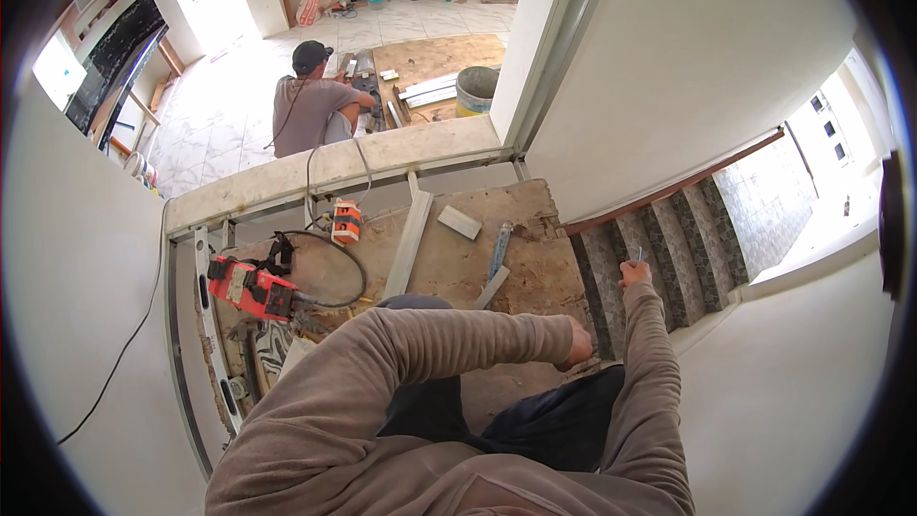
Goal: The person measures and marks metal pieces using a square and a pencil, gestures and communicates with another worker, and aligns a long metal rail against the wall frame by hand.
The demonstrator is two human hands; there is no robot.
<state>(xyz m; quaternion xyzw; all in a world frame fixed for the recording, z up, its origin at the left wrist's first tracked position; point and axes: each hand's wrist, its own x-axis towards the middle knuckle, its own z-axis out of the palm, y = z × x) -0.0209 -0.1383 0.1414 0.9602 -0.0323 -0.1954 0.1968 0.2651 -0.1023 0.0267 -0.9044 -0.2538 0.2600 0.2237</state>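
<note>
My right hand (634, 273) is held out over the stairs, its fingers closed round a thin grey metallic piece (641, 253) that pokes up from the fist. The piece is too small to name. Bent across my body, my left arm ends with my left hand (579, 344) low at the right edge of the worn wooden platform (525, 210), close to the top step; its fingers are mostly hidden. Ahead on the boards lie a blue-grey bar-shaped tool (501, 247), a short metal channel offcut (459, 222), a thin strip (492, 288) and a longer metal channel (410, 244).
Patterned stairs (659, 258) drop away at right. A red welding machine (250, 289) with a black cable, an orange-black box (346, 221) and a spirit level (216, 334) are at left. Beyond the ledge (382, 158), another person (310, 105) crouches near a bucket (476, 89).
</note>
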